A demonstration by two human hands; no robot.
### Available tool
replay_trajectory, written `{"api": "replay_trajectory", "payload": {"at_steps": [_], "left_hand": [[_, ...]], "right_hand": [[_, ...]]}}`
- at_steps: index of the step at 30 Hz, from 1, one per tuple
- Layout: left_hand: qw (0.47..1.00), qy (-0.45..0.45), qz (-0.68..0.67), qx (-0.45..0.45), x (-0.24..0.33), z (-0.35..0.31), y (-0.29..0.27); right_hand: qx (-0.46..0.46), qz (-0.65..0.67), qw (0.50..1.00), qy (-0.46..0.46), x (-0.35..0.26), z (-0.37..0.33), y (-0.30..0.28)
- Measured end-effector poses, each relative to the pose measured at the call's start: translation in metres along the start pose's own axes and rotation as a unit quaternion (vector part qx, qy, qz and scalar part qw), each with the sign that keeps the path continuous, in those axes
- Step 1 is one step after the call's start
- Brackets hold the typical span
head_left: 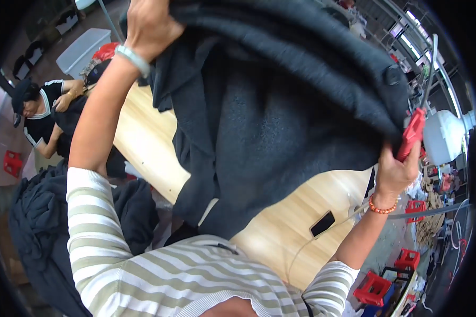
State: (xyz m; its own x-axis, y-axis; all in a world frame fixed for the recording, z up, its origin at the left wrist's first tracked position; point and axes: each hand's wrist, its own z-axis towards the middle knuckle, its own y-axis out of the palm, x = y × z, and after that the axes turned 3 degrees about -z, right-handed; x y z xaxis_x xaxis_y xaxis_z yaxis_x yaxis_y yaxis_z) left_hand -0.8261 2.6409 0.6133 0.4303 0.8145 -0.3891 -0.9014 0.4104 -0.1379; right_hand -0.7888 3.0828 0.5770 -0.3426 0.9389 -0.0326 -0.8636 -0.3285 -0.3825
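A dark charcoal coat (264, 121) of thick cloth is held up before me, spread between my raised arms, its lower part hanging over the table. A round dark button (391, 75) shows near its right edge. At the upper left, my left hand (152, 29) is closed round a bunched part of the cloth. My right hand (398, 168), at the coat's right edge, grips a red air blow gun (413, 132) with a long thin tube pointing upward. Whether those fingers also pinch the cloth, I cannot tell.
A phone (322, 224) lies on the pale wooden table (269, 232), beside a thin hose (301, 248). Dark cloth (42, 222) is heaped at my left. Beyond it a co-worker (42, 113) handles dark fabric. Red stools (373, 289) stand at the right, below a whitish tank (444, 137).
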Motion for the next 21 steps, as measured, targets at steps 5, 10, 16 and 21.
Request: {"api": "replay_trajectory", "payload": {"at_steps": [5, 10, 16, 21], "left_hand": [[0.883, -0.225, -0.233, -0.341, 0.067, -0.203, -0.042], [0.584, -0.411, -0.288, -0.638, 0.175, -0.376, -0.095], [0.695, -0.41, -0.242, -0.538, 0.209, -0.396, -0.095], [0.639, -0.474, -0.316, -0.517, 0.188, -0.397, -0.095]], "right_hand": [[-0.397, 0.239, 0.863, 0.201, -0.041, -0.133, 0.041], [-0.678, 0.191, 0.675, 0.22, -0.054, -0.319, 0.08], [-0.657, 0.195, 0.695, 0.217, -0.036, -0.385, 0.079], [-0.645, 0.173, 0.702, 0.247, -0.023, -0.358, 0.071]]}}
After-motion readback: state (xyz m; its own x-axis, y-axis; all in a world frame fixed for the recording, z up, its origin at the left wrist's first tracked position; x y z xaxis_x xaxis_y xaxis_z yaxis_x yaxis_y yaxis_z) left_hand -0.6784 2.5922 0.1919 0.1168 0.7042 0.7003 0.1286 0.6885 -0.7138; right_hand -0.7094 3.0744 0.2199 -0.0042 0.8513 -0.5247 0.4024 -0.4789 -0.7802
